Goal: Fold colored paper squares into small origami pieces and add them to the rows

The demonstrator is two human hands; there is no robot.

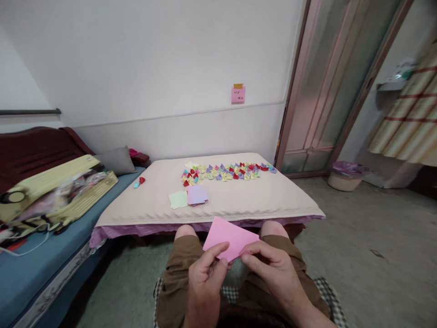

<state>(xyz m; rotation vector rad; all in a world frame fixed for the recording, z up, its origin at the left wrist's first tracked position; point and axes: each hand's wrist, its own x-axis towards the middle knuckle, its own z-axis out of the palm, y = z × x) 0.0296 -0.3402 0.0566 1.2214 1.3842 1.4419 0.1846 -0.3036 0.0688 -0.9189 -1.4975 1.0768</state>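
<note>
A sheet of pink paper (229, 237) is held up over my lap, tilted toward me. My left hand (208, 278) pinches its lower left edge between thumb and fingers. At the lower right corner, my right hand (269, 266) grips the same sheet with thumb and forefinger. On the cloth-covered table beyond lie a stack of purple and other coloured paper squares (197, 195) and a light green paper square (178, 199) beside it. Farther back is a long spread of small folded paper pieces (225, 172) in yellow, red, purple and green.
The low table (252, 200) has a pale cover. Two small folded pieces (139, 182) lie at its left. An open yellow suitcase (64, 191) rests on the blue bed (20, 269). A pink note (238, 94) hangs on the wall. A lined bin (346, 175) stands by the door.
</note>
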